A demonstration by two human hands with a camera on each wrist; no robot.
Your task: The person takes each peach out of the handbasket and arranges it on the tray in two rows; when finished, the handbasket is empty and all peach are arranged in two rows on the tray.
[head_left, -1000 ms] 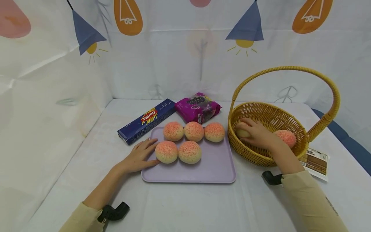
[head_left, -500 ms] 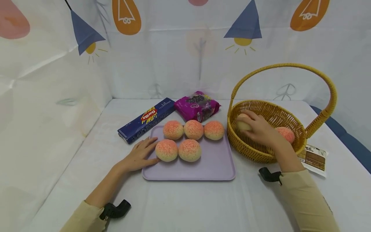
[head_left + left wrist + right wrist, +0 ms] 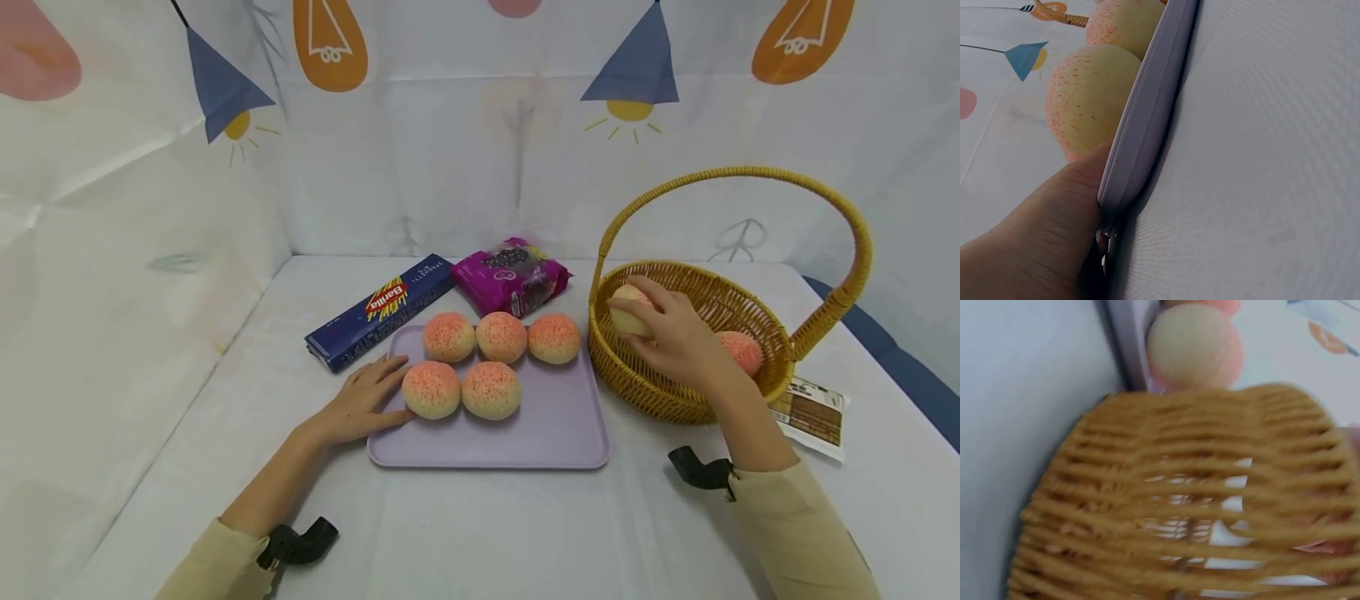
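My right hand (image 3: 672, 335) grips a round, pale yellow peach (image 3: 628, 310) with a pink speckled top, over the left part of the wicker basket (image 3: 651, 403). Another peach (image 3: 741, 352) lies in the basket, partly behind the wrist. My left hand (image 3: 363, 403) rests on the left edge of the lilac tray (image 3: 555, 442), fingers spread and thumb near a peach (image 3: 431, 390). Several peaches stand on the tray in two rows. In the left wrist view the thumb (image 3: 1054, 212) lies at the tray's rim. The basket's woven side (image 3: 1197, 487) hides most of the right hand in the right wrist view.
A blue spaghetti box (image 3: 382, 310) lies slanted behind the tray's left side. Next to it is a purple packet (image 3: 513, 277). A brown and white packet (image 3: 813, 417) lies right of the basket, whose tall handle (image 3: 738, 173) arches above it.
My right hand has raised the peach a little from the basket's bottom toward the rim level. The left hand and the tray stay in place.
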